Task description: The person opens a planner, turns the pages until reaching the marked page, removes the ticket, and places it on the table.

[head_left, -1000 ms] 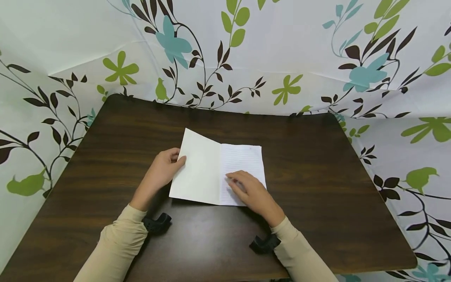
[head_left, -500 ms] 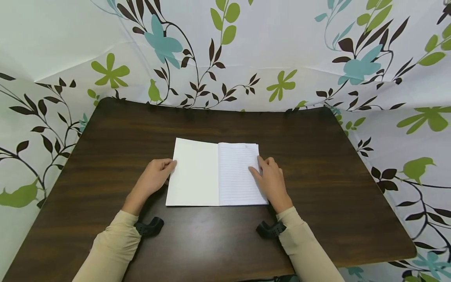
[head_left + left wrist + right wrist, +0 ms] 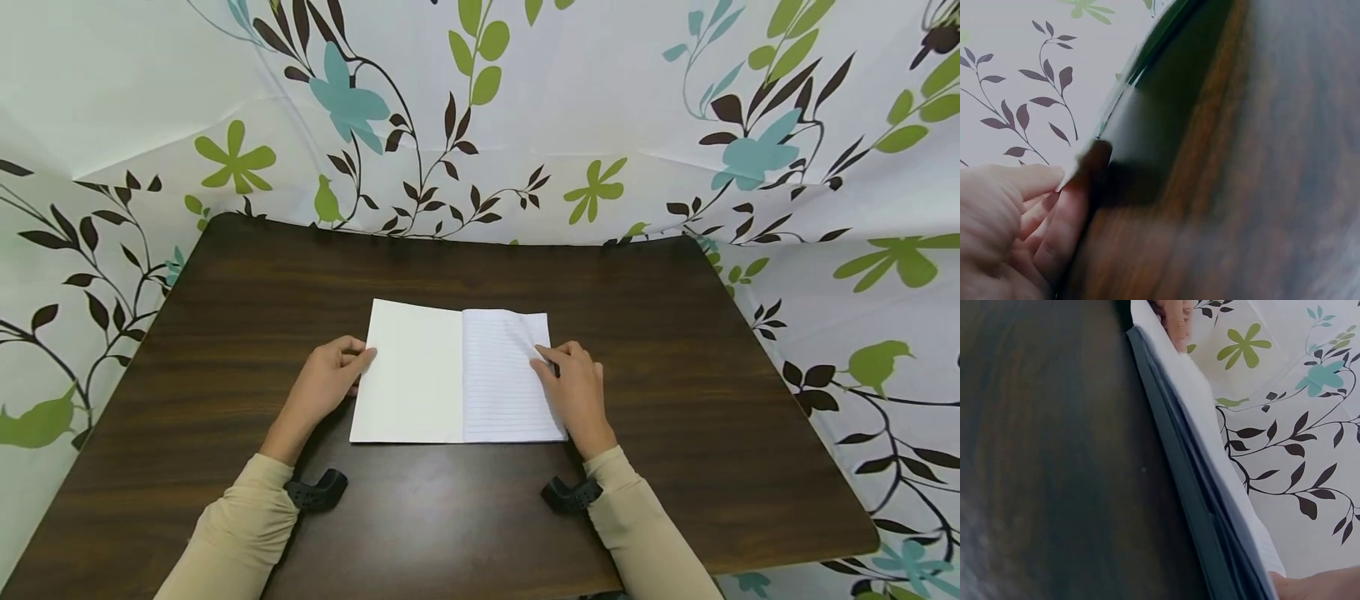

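An open notebook (image 3: pixel 412 375) lies on the table, with a blank inside cover at left and a lined page (image 3: pixel 502 383) at right. My left hand (image 3: pixel 326 375) pinches the cover's left edge, thumb on top and fingers beneath; the left wrist view shows this hand (image 3: pixel 1029 219) close up. At the page's right edge my right hand (image 3: pixel 576 387) has thumb and index finger close together on the paper, which buckles slightly near the upper right corner. Only part of the right hand (image 3: pixel 1322 584) shows in the right wrist view, beside the raised page edges.
The dark wood-grain table (image 3: pixel 675 417) extends around the notebook on every side. A white curtain (image 3: pixel 615 83) with leaf, bird and flower prints hangs behind the table and along its sides. A black wrist mount (image 3: pixel 318 490) sits at my left cuff, another mount (image 3: pixel 570 494) at my right.
My right hand has moved from the middle of the lined page to its right edge, where the paper now buckles. The cover lies flatter, with my left hand still gripping its edge.
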Demonstrator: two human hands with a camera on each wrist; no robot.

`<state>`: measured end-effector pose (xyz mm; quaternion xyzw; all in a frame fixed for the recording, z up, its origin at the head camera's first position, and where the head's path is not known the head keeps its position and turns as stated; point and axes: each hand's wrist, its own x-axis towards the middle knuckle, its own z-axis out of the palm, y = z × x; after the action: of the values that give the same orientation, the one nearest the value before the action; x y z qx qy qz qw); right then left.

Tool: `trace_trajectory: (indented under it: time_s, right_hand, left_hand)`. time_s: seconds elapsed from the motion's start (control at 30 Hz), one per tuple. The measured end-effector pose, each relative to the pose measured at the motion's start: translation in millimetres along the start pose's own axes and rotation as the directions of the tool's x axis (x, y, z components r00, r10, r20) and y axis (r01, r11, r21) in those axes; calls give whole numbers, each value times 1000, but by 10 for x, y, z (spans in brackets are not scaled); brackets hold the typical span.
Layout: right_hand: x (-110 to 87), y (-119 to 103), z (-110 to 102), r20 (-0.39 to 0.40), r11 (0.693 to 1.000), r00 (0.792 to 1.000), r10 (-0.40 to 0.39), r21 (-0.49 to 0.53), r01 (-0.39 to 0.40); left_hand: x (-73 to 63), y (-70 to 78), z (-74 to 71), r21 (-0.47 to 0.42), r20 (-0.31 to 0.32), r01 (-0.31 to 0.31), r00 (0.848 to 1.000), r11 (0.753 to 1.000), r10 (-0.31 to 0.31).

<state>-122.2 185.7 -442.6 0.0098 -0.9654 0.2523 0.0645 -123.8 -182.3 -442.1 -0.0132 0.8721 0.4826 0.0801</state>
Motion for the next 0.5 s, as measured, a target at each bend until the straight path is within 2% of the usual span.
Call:
trace_trajectory:
  time_s: [0.13,0.23,0.4,0.5]
  right_hand:
    - [11,5,23,-26,1000,1000,-17,1,17]
    - [34,5,12,-5,996,1000,22,87,-22]
    - [85,18,-24,77,955,992,101,274,-118]
    - [101,20,-46,89,926,989,119,350,-143]
  left_hand:
    - [-27,9,-7,-38,-45,-9,999,999,7]
    - [-45,18,-10,-52,-57,-20,998,998,17]
    - [-50,14,1,-25,-75,-49,996,998,47]
    - [-32,12,7,-5,-81,-74,994,997,73]
